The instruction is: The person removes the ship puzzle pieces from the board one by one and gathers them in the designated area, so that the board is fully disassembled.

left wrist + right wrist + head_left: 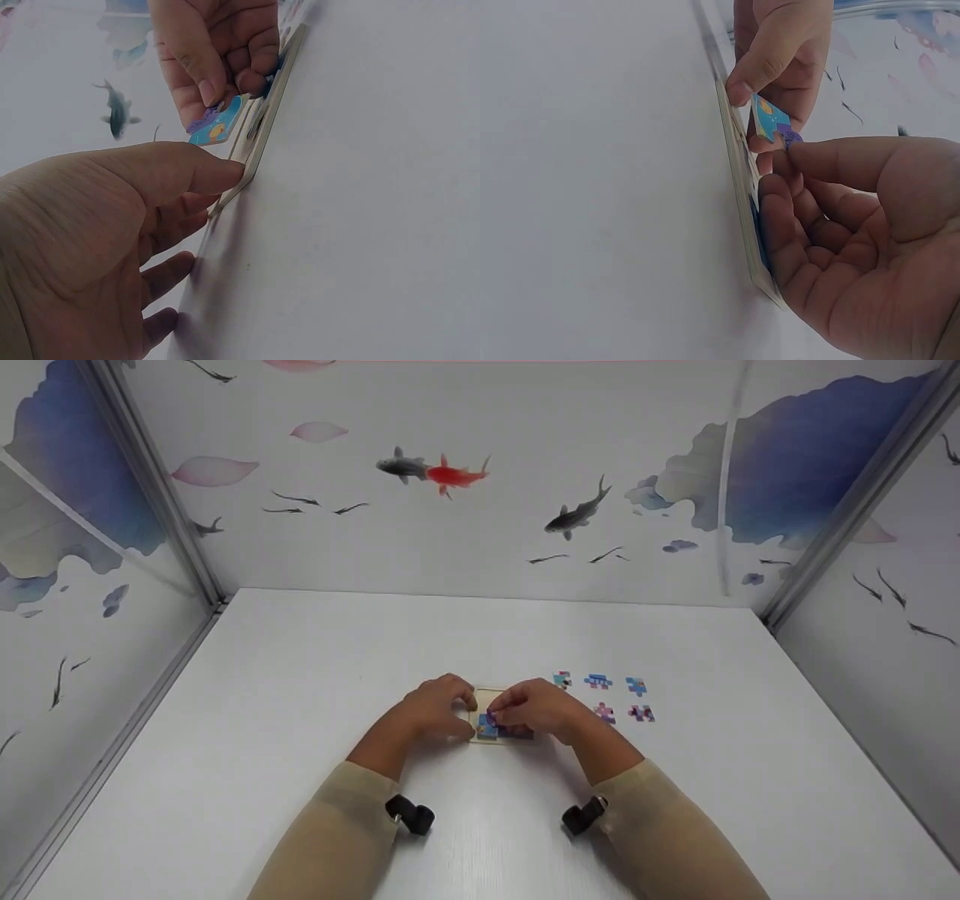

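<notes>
My right hand (541,709) pinches a jigsaw piece (772,120) between thumb and finger. The piece is blue with a purple patch and a small orange-yellow figure. It is tilted, above the left part of a shallow wooden puzzle tray (274,112). My left hand (437,709) holds the tray's left side, its thumb on the near corner and its fingers at the far side. Dark blue puzzle pieces (519,732) lie in the tray's near right part, partly under my right hand. That hand hides much of the tray in the head view.
Several loose jigsaw pieces lie on the white table (300,660) beyond and right of my right hand, among them a blue piece (636,685), a pink piece (604,712) and a dark multicoloured piece (641,713). Panels with painted fish stand at the back and sides.
</notes>
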Demonstrator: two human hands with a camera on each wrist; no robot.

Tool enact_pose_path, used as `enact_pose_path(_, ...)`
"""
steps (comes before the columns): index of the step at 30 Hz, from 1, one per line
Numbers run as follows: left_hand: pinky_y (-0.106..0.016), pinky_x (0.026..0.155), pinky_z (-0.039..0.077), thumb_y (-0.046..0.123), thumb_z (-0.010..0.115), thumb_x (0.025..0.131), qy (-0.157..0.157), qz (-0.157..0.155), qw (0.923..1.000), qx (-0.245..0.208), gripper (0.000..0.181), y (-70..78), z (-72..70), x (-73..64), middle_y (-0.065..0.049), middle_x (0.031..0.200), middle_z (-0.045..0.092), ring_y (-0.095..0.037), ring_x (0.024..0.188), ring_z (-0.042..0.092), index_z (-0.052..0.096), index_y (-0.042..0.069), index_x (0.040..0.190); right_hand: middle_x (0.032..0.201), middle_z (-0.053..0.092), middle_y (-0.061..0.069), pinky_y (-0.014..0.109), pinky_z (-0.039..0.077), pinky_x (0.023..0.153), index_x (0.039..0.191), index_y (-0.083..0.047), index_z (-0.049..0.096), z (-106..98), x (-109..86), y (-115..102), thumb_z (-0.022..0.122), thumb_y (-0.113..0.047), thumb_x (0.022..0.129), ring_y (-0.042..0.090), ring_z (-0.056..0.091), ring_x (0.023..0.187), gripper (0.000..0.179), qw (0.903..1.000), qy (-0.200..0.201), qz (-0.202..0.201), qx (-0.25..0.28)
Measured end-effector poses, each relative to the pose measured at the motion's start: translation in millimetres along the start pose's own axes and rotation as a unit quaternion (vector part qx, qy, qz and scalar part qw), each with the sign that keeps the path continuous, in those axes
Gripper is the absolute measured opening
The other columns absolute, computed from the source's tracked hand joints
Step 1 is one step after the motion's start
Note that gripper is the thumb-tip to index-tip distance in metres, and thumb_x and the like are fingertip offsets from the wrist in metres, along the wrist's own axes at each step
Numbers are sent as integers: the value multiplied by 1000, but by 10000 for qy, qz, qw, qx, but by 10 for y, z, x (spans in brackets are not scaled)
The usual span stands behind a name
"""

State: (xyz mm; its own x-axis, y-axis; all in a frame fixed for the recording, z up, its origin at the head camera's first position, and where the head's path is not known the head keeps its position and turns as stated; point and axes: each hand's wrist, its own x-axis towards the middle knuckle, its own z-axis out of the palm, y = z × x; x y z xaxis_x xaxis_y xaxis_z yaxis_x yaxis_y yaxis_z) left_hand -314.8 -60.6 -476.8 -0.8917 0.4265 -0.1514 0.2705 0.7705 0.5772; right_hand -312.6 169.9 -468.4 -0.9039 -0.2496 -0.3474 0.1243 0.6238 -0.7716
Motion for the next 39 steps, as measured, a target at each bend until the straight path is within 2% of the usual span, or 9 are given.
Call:
enact_pose_path(14, -58, 123, 40, 26, 80, 86, 2, 84, 10000, 30, 32, -18, 19, 14, -2, 156, 56, -33, 151, 47, 73, 18, 117, 106, 79, -1, 30, 57, 85, 108, -22, 82, -64, -55, -29, 74, -20, 100, 18, 70, 95, 11, 9991, -207, -120, -357)
enact_pose_path(21, -57, 125, 39, 25, 81, 86, -38, -6, 10000, -28, 32, 1, 14, 0, -2, 156, 56, -32, 152, 46, 72, 19, 116, 109, 80, 3, 32, 64, 89, 110, -18, 82, -130, -68, -7, 74, -16, 100, 19, 75, 94, 12, 9992, -321, -185, 151)
enact_pose_path(28, -60, 125, 37, 27, 82, 86, -39, -110, 9999, 11, 32, 11, 14, -5, 0, 156, 56, -32, 152, 45, 72, 21, 116, 112, 79, 7, 34, 65, 91, 114, -14, 80, -249, -99, 40, 73, -13, 100, 22, 75, 96, 16, 9967, -545, -237, 557)
enact_pose_path(34, -59, 125, 37, 26, 81, 87, -19, -154, 9999, 1, 31, -3, 41, 20, 1, 157, 54, -31, 153, 44, 71, 22, 116, 115, 78, 10, 33, 65, 91, 116, -13, 79, -423, -180, 204, 75, -15, 100, 23, 76, 98, 16, 9944, -555, -150, 882)
enact_pose_path(39, -58, 127, 36, 25, 81, 86, 8, -208, 9998, 5, 32, -16, 54, 35, 1, 156, 55, -29, 153, 44, 71, 22, 116, 117, 76, 12, 32, 65, 90, 118, -10, 77, -583, -302, 403, 76, -15, 99, 23, 76, 98, 19, 9930, -397, 96, 1107)
